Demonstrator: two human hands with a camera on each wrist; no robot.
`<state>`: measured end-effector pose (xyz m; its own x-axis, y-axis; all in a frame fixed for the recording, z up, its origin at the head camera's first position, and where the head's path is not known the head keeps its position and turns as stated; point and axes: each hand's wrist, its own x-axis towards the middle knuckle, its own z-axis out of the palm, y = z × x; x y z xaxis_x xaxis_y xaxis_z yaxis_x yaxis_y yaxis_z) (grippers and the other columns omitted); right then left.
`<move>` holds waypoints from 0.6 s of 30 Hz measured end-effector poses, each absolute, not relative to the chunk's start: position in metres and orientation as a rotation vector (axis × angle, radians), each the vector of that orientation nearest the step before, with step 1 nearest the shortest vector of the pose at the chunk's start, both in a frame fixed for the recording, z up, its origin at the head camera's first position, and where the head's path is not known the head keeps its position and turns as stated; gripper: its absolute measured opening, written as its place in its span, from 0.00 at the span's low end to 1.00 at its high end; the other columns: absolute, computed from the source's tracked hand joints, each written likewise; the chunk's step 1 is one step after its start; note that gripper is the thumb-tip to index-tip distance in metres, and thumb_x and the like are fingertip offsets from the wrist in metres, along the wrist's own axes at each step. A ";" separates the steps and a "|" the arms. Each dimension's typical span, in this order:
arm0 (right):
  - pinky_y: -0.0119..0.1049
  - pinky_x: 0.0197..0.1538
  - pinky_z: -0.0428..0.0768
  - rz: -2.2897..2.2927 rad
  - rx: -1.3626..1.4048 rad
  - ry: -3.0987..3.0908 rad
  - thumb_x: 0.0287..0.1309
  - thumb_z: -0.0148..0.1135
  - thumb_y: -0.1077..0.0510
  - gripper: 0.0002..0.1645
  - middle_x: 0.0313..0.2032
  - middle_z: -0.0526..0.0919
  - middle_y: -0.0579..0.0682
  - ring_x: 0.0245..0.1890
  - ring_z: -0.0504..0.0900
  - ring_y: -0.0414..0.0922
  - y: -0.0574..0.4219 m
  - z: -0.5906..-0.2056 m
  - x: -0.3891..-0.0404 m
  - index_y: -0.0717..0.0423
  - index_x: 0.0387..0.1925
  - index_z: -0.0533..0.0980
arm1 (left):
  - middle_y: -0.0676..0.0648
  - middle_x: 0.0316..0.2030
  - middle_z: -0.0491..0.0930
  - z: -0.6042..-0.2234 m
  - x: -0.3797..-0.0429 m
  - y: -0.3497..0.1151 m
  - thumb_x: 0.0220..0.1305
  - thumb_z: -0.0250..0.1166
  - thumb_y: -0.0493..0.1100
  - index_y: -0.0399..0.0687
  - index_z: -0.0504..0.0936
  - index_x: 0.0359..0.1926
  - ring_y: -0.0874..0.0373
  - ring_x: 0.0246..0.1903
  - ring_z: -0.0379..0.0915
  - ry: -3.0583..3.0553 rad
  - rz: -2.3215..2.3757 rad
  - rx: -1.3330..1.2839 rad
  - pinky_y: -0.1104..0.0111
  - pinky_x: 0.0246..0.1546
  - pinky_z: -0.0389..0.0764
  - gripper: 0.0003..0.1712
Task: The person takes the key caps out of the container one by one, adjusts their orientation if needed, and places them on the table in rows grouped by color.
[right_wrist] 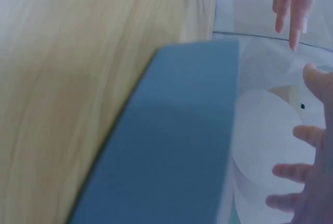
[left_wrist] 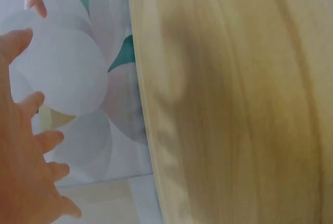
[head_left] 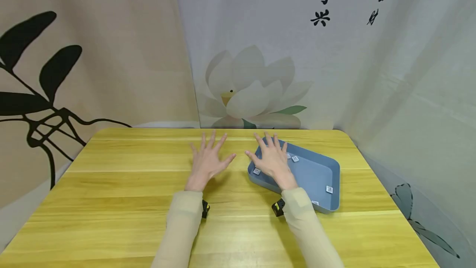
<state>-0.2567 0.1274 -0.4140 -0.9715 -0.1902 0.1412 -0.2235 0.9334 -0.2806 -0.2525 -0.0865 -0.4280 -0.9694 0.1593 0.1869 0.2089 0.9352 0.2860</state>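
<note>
My left hand (head_left: 208, 161) hovers over the wooden table with its fingers spread, holding nothing. Above the left part of a blue tray (head_left: 316, 175) is my right hand (head_left: 273, 161), fingers also spread and nothing in them. The tray lies at a slant on the table. Several small white square tiles with printed faces are in it: one tile (head_left: 329, 189) near the right wall, another tile (head_left: 295, 159) by the right fingers, and one tile (head_left: 257, 171) at the left end. The right hand and forearm hide part of the tray. In the right wrist view the tray's outer wall (right_wrist: 166, 125) appears large.
The wooden table (head_left: 111, 185) reaches back to a hanging cloth (head_left: 253, 32) printed with a lotus and characters. A black wrist camera (head_left: 278, 207) sits at the right cuff and another camera (head_left: 205, 209) at the left.
</note>
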 end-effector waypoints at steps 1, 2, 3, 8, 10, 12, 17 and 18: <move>0.71 0.68 0.45 0.467 0.335 -2.966 0.60 0.45 0.26 0.44 0.74 0.51 0.55 0.74 0.45 0.63 0.132 -0.413 -0.255 0.38 0.73 0.53 | 0.44 0.75 0.46 -0.428 -0.252 -0.084 0.62 0.48 0.72 0.66 0.51 0.73 0.36 0.74 0.36 -2.920 -0.467 -0.294 0.31 0.65 0.43 0.42; 0.71 0.68 0.46 0.485 0.347 -2.958 0.61 0.45 0.27 0.43 0.74 0.52 0.55 0.74 0.47 0.63 0.136 -0.411 -0.253 0.39 0.72 0.54 | 0.43 0.74 0.49 -0.429 -0.252 -0.081 0.63 0.49 0.70 0.65 0.53 0.73 0.36 0.73 0.40 -2.903 -0.489 -0.312 0.33 0.66 0.46 0.41; 0.70 0.69 0.46 0.492 0.357 -2.956 0.61 0.46 0.28 0.43 0.73 0.54 0.56 0.73 0.48 0.62 0.142 -0.409 -0.250 0.40 0.72 0.55 | 0.41 0.73 0.52 -0.429 -0.252 -0.078 0.65 0.50 0.67 0.63 0.54 0.73 0.36 0.72 0.44 -2.883 -0.511 -0.333 0.35 0.67 0.50 0.39; 0.66 0.69 0.52 0.496 0.384 -2.961 0.65 0.47 0.34 0.39 0.71 0.59 0.58 0.71 0.55 0.61 0.178 -0.402 -0.238 0.46 0.71 0.58 | 0.40 0.63 0.71 -0.432 -0.249 -0.060 0.70 0.53 0.53 0.50 0.66 0.68 0.41 0.63 0.66 -2.768 -0.604 -0.450 0.50 0.63 0.70 0.29; 0.65 0.69 0.56 0.500 0.377 -2.972 0.67 0.47 0.37 0.37 0.70 0.60 0.60 0.70 0.58 0.62 0.195 -0.400 -0.233 0.50 0.70 0.59 | 0.41 0.58 0.76 -0.433 -0.247 -0.053 0.70 0.53 0.50 0.47 0.72 0.63 0.44 0.58 0.72 -2.721 -0.609 -0.506 0.55 0.60 0.74 0.24; 0.64 0.68 0.58 0.513 0.349 -2.994 0.68 0.48 0.40 0.36 0.70 0.59 0.63 0.69 0.59 0.63 0.213 -0.399 -0.227 0.53 0.70 0.59 | 0.42 0.54 0.79 -0.435 -0.245 -0.046 0.70 0.53 0.48 0.45 0.75 0.60 0.47 0.55 0.74 -2.685 -0.611 -0.555 0.58 0.57 0.76 0.21; 0.66 0.66 0.60 0.578 0.213 -3.025 0.69 0.49 0.46 0.36 0.69 0.55 0.70 0.67 0.56 0.69 0.258 -0.402 -0.214 0.62 0.70 0.57 | 0.44 0.50 0.82 -0.438 -0.243 -0.030 0.69 0.55 0.45 0.44 0.79 0.55 0.49 0.52 0.76 -2.681 -0.587 -0.662 0.60 0.56 0.77 0.18; 0.66 0.66 0.59 0.604 0.179 -3.026 0.68 0.50 0.47 0.37 0.69 0.53 0.71 0.67 0.55 0.70 0.266 -0.403 -0.211 0.64 0.69 0.56 | 0.44 0.50 0.82 -0.438 -0.242 -0.027 0.69 0.55 0.45 0.44 0.79 0.54 0.49 0.51 0.76 -2.686 -0.582 -0.684 0.61 0.56 0.77 0.17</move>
